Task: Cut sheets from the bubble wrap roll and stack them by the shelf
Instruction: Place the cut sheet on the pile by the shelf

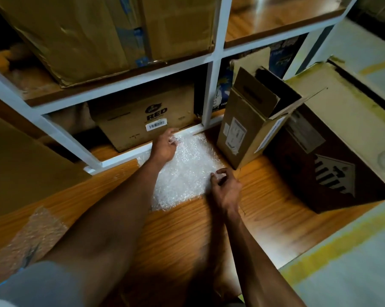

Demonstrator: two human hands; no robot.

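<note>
Left hand [165, 145]: far edge of the clear, white-looking bubble wrap sheet [187, 171] is pinched in curled fingers, close to the white metal shelf frame [129, 155]. Right hand [225, 187]: near right edge is pinched likewise. The sheet is laid flat on the wood-grain floor [187, 235], between shelf foot and the open brown cardboard box [249, 120].

Step judged: stacking by the shelf, sheet being squared. Next move calls for both pinches to be released and more wrap fetched; bubble wrap seen at lower left [29, 238] is possibly the roll.
</note>
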